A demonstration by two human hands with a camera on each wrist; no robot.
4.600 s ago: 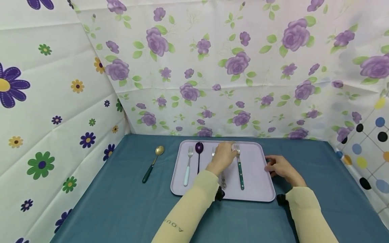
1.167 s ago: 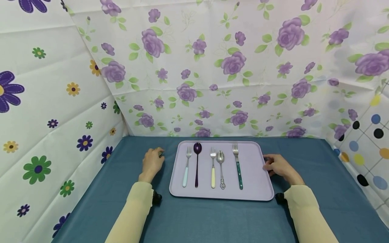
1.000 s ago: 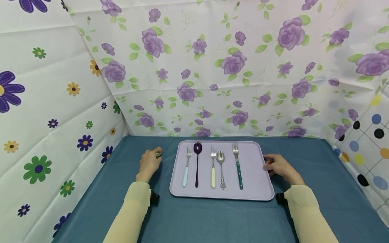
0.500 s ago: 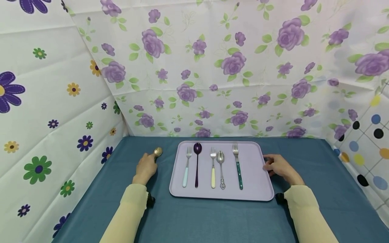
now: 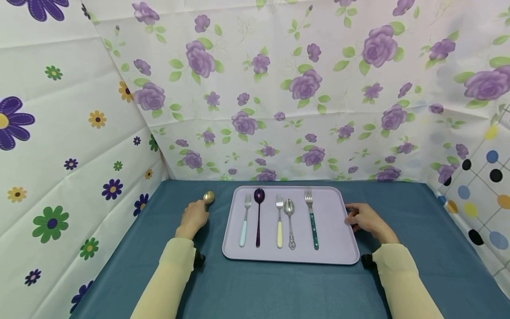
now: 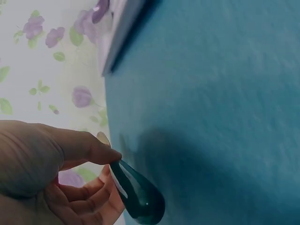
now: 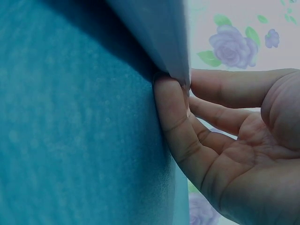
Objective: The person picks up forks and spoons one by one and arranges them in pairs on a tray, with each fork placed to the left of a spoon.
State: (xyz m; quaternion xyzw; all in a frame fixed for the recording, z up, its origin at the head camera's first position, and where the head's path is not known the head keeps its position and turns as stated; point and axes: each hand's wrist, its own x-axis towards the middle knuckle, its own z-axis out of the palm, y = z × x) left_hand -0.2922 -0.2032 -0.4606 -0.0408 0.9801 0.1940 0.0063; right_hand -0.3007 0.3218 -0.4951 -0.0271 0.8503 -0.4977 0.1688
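My left hand pinches a spoon with a gold bowl, left of the tray. In the left wrist view the thumb and fingers hold its dark green handle, whose rounded end sticks out below them. At the right side of the lilac tray, my right hand grips the rim. The right wrist view has the thumb on top of the tray edge and the index finger curled at its underside.
On the tray lie a light blue-handled fork, a dark purple spoon, a yellow-handled fork, an ornate silver spoon and a green-handled fork. Flowered cloth rises behind the blue-green tablecloth.
My left hand has left the tray and the silver spoon there, moved left to the gold spoon, then drawn back from its bowl towards the handle. My right hand has stayed at the tray's rim.
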